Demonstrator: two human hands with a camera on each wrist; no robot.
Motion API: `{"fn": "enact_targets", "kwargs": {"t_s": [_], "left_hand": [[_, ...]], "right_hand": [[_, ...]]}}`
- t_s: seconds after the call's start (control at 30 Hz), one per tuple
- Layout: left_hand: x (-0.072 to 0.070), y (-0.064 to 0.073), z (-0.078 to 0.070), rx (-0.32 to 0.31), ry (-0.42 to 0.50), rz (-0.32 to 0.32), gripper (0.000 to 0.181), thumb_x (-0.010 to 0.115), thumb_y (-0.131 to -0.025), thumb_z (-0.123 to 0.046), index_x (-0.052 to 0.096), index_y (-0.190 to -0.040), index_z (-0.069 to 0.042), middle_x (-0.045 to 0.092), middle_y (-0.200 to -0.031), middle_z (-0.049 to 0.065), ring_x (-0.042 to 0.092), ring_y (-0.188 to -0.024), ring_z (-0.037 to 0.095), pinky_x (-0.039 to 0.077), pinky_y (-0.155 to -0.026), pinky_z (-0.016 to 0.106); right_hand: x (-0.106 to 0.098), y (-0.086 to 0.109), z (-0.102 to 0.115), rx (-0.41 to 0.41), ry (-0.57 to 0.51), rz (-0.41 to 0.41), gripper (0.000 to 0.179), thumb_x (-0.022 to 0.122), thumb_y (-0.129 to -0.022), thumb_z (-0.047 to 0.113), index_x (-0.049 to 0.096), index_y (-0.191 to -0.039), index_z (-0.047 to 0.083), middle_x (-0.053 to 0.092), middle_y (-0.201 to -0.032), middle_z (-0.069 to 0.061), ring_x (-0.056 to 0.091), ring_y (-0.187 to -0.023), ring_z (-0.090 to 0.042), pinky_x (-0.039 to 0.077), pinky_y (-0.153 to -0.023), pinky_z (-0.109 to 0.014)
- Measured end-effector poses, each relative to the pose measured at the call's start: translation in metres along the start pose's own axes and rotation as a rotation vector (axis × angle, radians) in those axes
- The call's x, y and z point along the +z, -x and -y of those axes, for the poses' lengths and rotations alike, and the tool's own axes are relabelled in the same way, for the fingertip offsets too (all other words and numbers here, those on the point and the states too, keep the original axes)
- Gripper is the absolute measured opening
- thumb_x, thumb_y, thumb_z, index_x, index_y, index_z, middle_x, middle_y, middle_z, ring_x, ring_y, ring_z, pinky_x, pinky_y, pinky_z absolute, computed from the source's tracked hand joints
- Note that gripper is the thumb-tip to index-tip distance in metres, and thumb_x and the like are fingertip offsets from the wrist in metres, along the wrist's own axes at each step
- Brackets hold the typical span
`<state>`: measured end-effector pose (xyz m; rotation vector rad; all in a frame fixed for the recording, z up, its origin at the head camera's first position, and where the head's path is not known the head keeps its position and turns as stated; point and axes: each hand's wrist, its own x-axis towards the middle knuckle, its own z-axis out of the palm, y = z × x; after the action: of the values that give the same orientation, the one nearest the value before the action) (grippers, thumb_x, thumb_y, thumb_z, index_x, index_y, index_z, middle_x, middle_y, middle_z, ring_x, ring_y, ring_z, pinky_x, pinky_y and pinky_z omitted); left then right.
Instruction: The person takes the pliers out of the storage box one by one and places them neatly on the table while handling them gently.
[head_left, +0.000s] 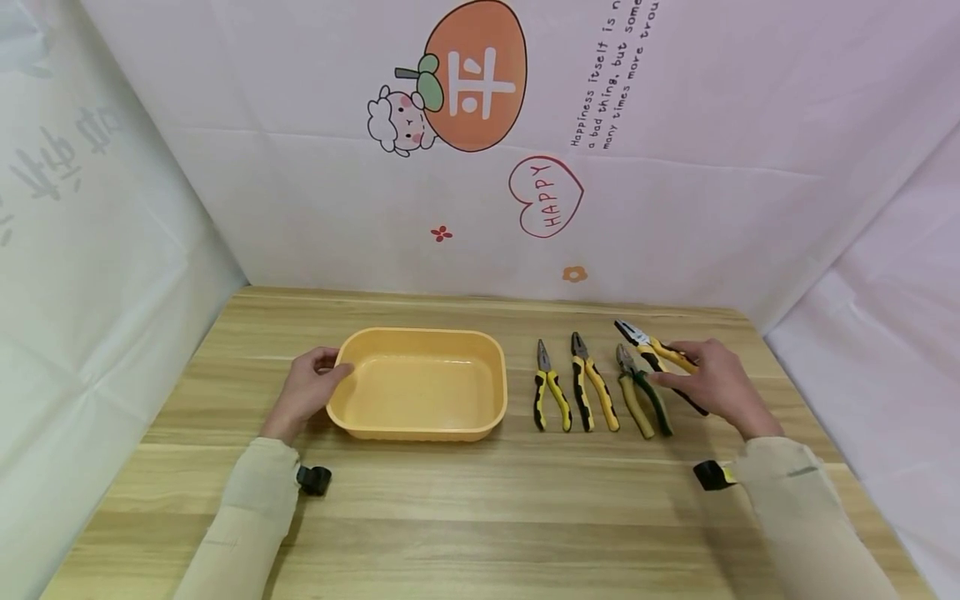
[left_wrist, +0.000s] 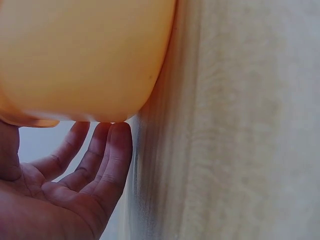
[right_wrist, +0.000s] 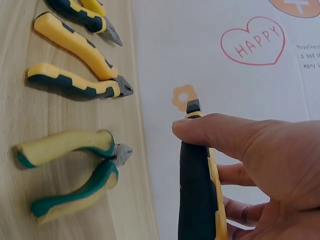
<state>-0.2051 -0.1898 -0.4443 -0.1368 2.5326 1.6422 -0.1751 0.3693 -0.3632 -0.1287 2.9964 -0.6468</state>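
My left hand (head_left: 306, 387) holds the left end of a yellow plastic bin (head_left: 420, 435), thumb over the rim; in the left wrist view its fingertips (left_wrist: 120, 132) touch the outer wall. My right hand (head_left: 716, 383) grips a pair of combination pliers (head_left: 656, 350) with yellow and black handles, jaws pointing to the far left. In the right wrist view, the thumb lies along the black side of a handle (right_wrist: 195, 190). Just left of that hand are green-and-tan handled pliers (head_left: 640, 396), lying on the table.
Yellow-and-black pliers (head_left: 588, 379) and needle-nose pliers (head_left: 550, 383) lie side by side on the wooden table (head_left: 480, 517), between the bin and the green-handled pair. A white printed sheet (head_left: 337, 225) rises behind the table's back edge, with more white sheeting at both sides.
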Motion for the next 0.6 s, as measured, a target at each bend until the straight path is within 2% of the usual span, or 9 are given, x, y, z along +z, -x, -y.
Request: {"fn": "enact_targets", "kwargs": {"t_s": [0.1,0.3,0.6], "left_hand": [[0.000,0.000,0.001,0.001,0.002,-0.001,0.046,0.058,-0.103,-0.020,0.050,-0.140,0.008,0.053,-0.133,0.027,0.056,-0.119,0.037,0.056,-0.086,0.032],[0.000,-0.001,0.000,0.000,0.005,0.000,0.047,0.058,-0.103,-0.020,0.051,-0.139,0.008,0.053,-0.133,0.026,0.056,-0.118,0.036,0.056,-0.085,0.031],[0.000,-0.001,0.001,-0.005,-0.001,-0.001,0.047,0.058,-0.103,-0.021,0.051,-0.140,0.008,0.053,-0.133,0.026,0.056,-0.118,0.036,0.056,-0.086,0.031]], "right_hand": [[-0.001,0.001,-0.005,0.012,-0.007,-0.008,0.080,0.076,-0.091,0.045,0.051,-0.140,-0.013,0.052,-0.133,-0.040,0.050,-0.118,-0.058,0.047,-0.088,-0.066],[-0.003,0.003,-0.011,0.033,-0.011,-0.025,0.077,0.077,-0.091,0.042,0.052,-0.139,-0.012,0.053,-0.130,-0.042,0.051,-0.116,-0.058,0.049,-0.083,-0.063],[-0.001,0.005,-0.022,0.083,-0.046,-0.033,0.077,0.076,-0.092,0.039,0.048,-0.141,-0.014,0.048,-0.132,-0.044,0.048,-0.118,-0.060,0.047,-0.088,-0.067]]}}
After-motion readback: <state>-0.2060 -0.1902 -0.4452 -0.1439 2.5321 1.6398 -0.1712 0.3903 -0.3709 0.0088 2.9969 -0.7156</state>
